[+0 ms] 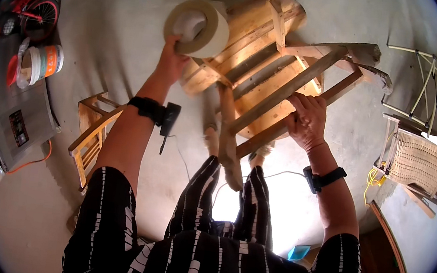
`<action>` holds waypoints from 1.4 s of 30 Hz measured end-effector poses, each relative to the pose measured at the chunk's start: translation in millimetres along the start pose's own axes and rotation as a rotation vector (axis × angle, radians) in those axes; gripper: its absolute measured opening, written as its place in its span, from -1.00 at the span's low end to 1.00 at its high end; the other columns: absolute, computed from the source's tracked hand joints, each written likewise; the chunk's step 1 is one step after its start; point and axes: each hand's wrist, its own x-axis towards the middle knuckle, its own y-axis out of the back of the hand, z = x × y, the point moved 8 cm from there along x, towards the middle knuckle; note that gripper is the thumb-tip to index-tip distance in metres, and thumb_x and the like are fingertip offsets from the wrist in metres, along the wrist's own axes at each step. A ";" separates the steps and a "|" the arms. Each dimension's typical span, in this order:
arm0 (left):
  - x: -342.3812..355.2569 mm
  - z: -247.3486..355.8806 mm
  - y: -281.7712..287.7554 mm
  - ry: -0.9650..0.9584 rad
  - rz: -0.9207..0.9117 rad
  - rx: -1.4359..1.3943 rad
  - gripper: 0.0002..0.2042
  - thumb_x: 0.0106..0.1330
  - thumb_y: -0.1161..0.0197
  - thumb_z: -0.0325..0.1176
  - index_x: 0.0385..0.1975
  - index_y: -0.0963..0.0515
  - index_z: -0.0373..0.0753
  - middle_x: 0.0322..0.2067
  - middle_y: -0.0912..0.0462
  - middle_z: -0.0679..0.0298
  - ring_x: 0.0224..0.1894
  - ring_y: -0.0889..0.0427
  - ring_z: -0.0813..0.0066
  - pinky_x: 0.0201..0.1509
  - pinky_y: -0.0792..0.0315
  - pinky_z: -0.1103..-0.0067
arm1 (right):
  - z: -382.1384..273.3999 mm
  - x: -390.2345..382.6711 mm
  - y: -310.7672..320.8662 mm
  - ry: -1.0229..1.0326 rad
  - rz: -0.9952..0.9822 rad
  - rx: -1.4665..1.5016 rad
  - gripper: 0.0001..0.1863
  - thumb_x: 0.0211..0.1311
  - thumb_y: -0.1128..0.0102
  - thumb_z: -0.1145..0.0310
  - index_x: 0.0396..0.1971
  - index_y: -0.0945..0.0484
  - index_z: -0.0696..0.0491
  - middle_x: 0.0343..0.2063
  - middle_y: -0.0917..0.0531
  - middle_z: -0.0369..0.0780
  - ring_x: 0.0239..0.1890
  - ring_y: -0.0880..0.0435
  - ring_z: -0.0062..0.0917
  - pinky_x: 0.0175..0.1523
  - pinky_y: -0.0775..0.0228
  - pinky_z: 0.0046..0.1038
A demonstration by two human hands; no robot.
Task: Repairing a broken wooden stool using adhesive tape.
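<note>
My left hand [173,64] grips a wide roll of pale tape [213,29] by its rim, with the fingers reaching toward the hollow core. Just beyond and right of the roll is a wooden stool [261,79], tipped so that its slatted round top and its legs and crossbars show. My right hand [308,120] is closed round one of the stool's wooden bars on the near right. One leg of the stool points down toward my knees. The roll overlaps part of the stool's round top.
A small wooden chair [90,137] stands at the left, near a grey plastic box [12,103] with a white and orange bucket [44,63] on it. A red bicycle [40,11] is at far left. On the right are a woven seat [422,159] and a metal frame [423,88].
</note>
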 end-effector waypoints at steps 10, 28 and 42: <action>24.8 -16.7 13.5 0.036 0.109 -0.116 -0.37 0.11 -0.02 0.03 0.11 -0.17 -0.25 0.05 -0.32 0.13 0.09 -0.29 0.18 0.25 0.00 0.29 | 30.1 -60.2 -0.4 -0.037 -0.082 -0.045 -0.63 -0.28 -0.03 0.47 -0.29 -0.43 0.01 -0.40 -0.57 -0.29 -0.40 -0.49 -0.41 -0.18 -0.21 -0.37; -7.7 -16.9 -11.9 -0.252 -0.112 0.196 -0.38 0.16 0.04 -0.01 0.18 -0.11 -0.20 0.11 -0.25 0.10 0.17 -0.24 0.13 0.26 -0.01 0.20 | 46.8 -81.5 -13.8 -0.210 0.150 -0.032 -0.25 -0.32 0.03 0.55 0.10 -0.33 -0.12 0.02 -0.42 -0.26 0.12 -0.29 -0.29 0.30 0.10 -0.10; -125.9 73.4 -50.6 -0.077 -0.242 -0.306 -0.37 0.15 0.16 -0.07 0.21 -0.07 -0.27 0.20 -0.11 0.02 0.25 -0.09 -0.01 0.34 0.15 0.12 | 42.4 -83.8 -43.6 -0.974 0.523 0.429 -0.10 -0.08 -0.05 0.30 0.29 0.22 0.05 0.00 -0.31 0.22 0.11 -0.25 0.04 0.16 -0.15 -0.18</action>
